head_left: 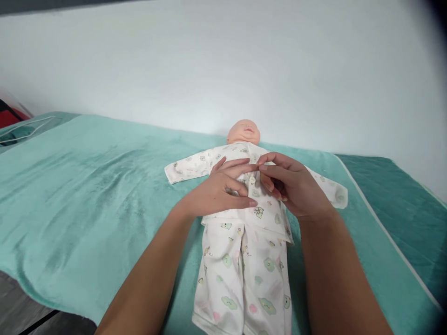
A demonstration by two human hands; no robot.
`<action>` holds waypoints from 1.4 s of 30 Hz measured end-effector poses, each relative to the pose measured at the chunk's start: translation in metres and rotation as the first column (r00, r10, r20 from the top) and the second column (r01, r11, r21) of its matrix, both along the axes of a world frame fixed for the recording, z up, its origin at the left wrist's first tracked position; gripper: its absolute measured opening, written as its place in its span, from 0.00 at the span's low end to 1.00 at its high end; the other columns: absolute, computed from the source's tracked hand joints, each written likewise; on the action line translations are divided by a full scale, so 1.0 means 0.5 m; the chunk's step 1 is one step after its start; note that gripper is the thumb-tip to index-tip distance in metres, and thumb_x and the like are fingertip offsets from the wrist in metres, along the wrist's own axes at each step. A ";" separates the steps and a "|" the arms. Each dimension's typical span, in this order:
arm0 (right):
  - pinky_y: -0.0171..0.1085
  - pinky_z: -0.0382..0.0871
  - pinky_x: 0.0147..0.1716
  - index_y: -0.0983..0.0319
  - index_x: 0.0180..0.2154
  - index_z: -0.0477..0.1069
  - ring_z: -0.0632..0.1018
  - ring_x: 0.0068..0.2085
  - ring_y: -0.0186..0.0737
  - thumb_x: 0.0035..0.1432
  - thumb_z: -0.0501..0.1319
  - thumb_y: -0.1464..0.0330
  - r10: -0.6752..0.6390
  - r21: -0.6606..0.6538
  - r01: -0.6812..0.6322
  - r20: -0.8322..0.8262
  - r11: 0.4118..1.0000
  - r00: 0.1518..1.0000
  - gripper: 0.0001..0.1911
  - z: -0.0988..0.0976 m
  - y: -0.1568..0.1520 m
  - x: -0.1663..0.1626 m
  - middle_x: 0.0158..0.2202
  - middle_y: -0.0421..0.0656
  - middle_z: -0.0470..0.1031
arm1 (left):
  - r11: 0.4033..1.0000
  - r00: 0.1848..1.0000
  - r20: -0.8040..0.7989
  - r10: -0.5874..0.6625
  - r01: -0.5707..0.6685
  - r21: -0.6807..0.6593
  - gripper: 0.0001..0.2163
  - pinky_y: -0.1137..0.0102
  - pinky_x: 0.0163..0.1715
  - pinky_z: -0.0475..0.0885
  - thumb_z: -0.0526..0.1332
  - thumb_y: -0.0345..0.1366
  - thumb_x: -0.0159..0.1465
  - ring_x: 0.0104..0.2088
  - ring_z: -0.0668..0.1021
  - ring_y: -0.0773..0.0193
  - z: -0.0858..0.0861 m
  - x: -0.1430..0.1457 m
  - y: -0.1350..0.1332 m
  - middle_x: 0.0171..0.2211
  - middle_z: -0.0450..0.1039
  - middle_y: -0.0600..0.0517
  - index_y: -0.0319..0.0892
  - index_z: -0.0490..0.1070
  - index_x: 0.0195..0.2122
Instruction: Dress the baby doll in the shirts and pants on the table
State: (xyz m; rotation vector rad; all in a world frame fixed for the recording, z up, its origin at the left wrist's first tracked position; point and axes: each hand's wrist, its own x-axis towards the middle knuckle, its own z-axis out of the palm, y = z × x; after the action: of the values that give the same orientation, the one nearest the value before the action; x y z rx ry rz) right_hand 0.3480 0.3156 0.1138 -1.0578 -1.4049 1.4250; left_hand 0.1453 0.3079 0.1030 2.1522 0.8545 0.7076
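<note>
A baby doll (244, 132) lies on its back on a teal blanket (87, 195), head toward the wall. It wears a white printed shirt (195, 163) and matching trousers (244, 279). My left hand (220, 190) rests on the doll's chest, fingers pressed to the shirt's front edge by a small button (252, 179). My right hand (293, 186) meets it from the right, thumb and forefinger pinched on the shirt's front edge just above the button.
The blanket covers a bed that runs up to a white wall (223, 65). A darker teal sheet (401, 209) shows at the right. A white cord (28, 128) and something red (10, 116) lie at the far left. Grey floor (21, 311) shows at the lower left.
</note>
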 end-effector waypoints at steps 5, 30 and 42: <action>0.35 0.53 0.18 0.56 0.35 0.68 0.62 0.20 0.31 0.57 0.63 0.64 -0.206 0.127 0.218 -0.103 0.968 0.973 0.05 -0.004 0.003 -0.010 0.22 0.35 0.63 | 0.997 0.997 -0.012 -0.077 0.077 -0.002 0.12 0.50 0.73 0.32 0.66 0.43 0.61 0.73 0.52 0.53 0.009 -0.015 -0.001 0.62 0.70 0.60 0.47 0.76 0.22; 0.48 0.62 0.60 0.56 0.40 0.73 0.75 0.54 0.45 0.56 0.63 0.68 -0.482 0.321 0.400 0.240 0.859 0.843 0.07 -0.045 0.029 -0.029 0.53 0.42 0.76 | 0.956 0.988 -0.156 -0.018 -0.029 -0.293 0.15 0.74 0.21 0.64 0.61 0.44 0.63 0.23 0.77 0.68 0.034 -0.048 -0.027 0.24 0.80 0.54 0.43 0.80 0.25; 0.48 0.66 0.55 0.56 0.39 0.75 0.78 0.50 0.45 0.56 0.62 0.68 -0.531 0.364 0.430 0.249 0.827 0.810 0.08 -0.049 0.030 -0.029 0.50 0.40 0.79 | 0.911 0.973 0.114 0.199 -0.141 -0.386 0.17 0.74 0.21 0.67 0.60 0.49 0.64 0.20 0.74 0.70 0.020 -0.047 -0.017 0.24 0.76 0.52 0.41 0.74 0.27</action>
State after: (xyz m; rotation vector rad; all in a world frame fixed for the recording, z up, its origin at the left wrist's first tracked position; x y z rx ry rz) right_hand 0.3333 0.3303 0.0892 -1.3891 -1.3886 0.6546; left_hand 0.1219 0.2996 0.1128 1.6751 1.0147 0.7172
